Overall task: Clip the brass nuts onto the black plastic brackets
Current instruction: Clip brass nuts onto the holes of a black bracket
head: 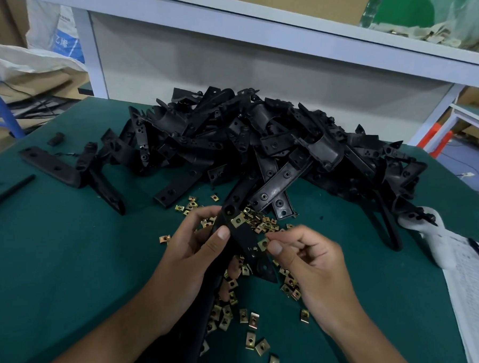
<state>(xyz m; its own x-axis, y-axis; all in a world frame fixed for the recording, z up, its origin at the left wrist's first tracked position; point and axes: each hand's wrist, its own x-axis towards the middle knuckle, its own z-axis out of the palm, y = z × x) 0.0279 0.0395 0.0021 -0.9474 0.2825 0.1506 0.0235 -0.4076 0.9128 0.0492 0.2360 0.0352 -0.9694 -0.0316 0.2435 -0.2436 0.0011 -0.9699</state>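
Note:
My left hand (197, 247) grips a long black plastic bracket (247, 244) held over the green table, thumb pressed on its flat face. One brass nut (238, 221) sits clipped on the bracket's upper edge. My right hand (306, 258) pinches a second brass nut (263, 244) between thumb and forefinger, right at the bracket's right edge. Several loose brass nuts (251, 319) lie scattered under and around both hands.
A big heap of black brackets (258, 141) fills the table's far middle and right. Two separate brackets (74, 173) lie at the left. Printed paper (477, 288) rests at the right edge. A white shelf frame (224, 24) rises behind the green table (56, 260).

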